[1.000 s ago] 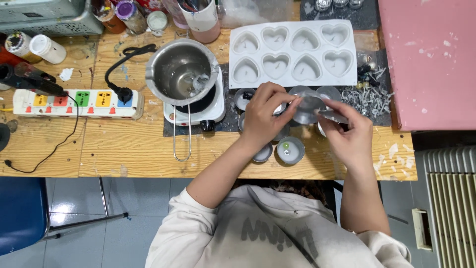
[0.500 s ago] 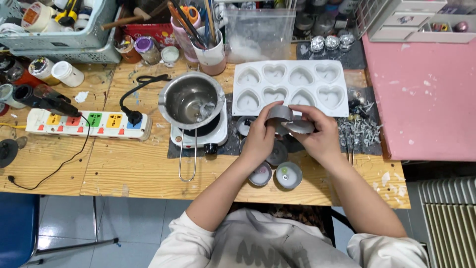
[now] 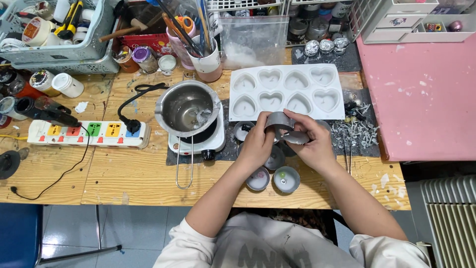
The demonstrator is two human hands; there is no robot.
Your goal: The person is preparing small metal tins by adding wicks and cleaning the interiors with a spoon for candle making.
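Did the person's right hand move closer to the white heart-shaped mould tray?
Yes. The right hand came up and leftward from the table's front edge toward the white heart-shaped mould tray, meeting the left hand on the small round metal tin.

The wooden tabletop carries a power strip, a small hot plate, a white heart mould, two little tins and a pink mat.

The person wears a pale cream sweatshirt with grey lettering across the chest. Its sleeves are pushed up well behind the fingers, leaving both forearms bare.
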